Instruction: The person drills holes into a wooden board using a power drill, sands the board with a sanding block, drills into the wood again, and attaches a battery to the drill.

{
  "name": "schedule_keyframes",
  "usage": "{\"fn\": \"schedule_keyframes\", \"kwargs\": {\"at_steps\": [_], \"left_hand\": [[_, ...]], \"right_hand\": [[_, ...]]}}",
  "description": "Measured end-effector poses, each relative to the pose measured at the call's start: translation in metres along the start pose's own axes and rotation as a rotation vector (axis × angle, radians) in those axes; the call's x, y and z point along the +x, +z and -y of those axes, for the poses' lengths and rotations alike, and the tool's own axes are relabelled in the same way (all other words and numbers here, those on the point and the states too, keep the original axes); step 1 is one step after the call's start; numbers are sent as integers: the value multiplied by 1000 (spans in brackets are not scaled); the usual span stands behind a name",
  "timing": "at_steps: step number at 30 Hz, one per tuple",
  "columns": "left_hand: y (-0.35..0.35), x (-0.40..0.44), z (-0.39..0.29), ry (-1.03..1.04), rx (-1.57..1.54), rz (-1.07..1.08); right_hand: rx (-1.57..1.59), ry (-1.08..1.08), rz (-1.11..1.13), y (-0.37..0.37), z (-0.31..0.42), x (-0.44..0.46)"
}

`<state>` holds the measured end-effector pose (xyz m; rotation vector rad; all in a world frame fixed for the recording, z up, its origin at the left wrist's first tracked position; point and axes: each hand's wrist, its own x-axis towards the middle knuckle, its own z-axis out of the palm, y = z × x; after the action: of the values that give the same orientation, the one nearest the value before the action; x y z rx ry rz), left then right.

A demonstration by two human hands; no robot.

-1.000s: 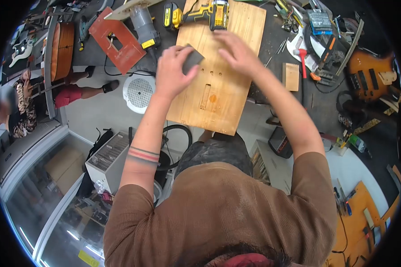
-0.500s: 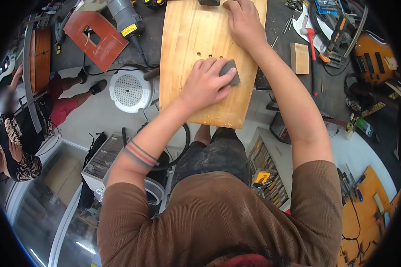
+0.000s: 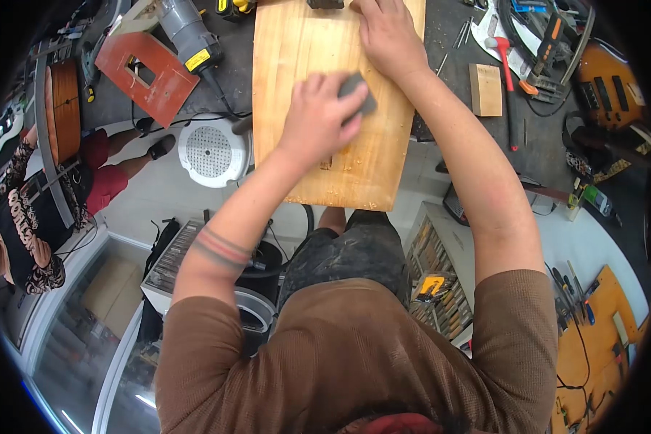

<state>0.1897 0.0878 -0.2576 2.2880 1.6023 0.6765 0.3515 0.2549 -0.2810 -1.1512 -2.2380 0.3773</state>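
My left hand (image 3: pixel 322 114), somewhat blurred, grips a dark grey block (image 3: pixel 362 94) against the light wooden board (image 3: pixel 296 40). The block lies at the right side of that hand, between thumb and fingers. Further up, near the board's right edge, my right hand (image 3: pixel 392 40) rests on the wood with its fingers stretched toward the top of the view. Beside those fingers sits the dark base of a tool (image 3: pixel 325 3), cut off by the frame. Part of a slot (image 3: pixel 326 164) shows in the board below my left hand, and small shavings lie along its near edge.
Left of the board are a red-brown plate (image 3: pixel 148 79) and a grey power tool (image 3: pixel 188 36). To the right lie a wooden block (image 3: pixel 486 90), a red hammer (image 3: pixel 505 58) and a guitar body (image 3: pixel 611 83). Another person (image 3: pixel 32 217) is at the far left, by a white stool (image 3: pixel 213 152).
My left hand first moved down the board with the block, then slightly up and left. My right hand, earlier blurred above the board, has come to rest near its right edge. The view has shifted.
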Motion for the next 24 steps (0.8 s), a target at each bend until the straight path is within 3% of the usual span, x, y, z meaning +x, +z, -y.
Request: {"fn": "schedule_keyframes", "kwargs": {"at_steps": [3,5,9,12,13,17,21,24], "left_hand": [[-24,-19,24,13,31,53],[-19,-1,35,-81,65,-29],[-4,-18,-19,109,-50,136],[-22,-11,28,36,33,21],[-19,-3,32,-101,84,-58],[0,-27,-24,55,-72,40],[-26,-30,39,-211,146,-117],[-5,-33,-5,-84,9,-70]], "right_hand": [[-15,12,5,-1,1,0],[-16,14,17,-2,1,0],[-24,5,5,2,-1,2],[-10,2,-1,-2,-1,1],[-2,-8,-9,-2,-1,-1],[-9,1,-10,0,2,0],[0,-7,0,-2,1,-3],[-17,-4,6,-3,2,2]]}}
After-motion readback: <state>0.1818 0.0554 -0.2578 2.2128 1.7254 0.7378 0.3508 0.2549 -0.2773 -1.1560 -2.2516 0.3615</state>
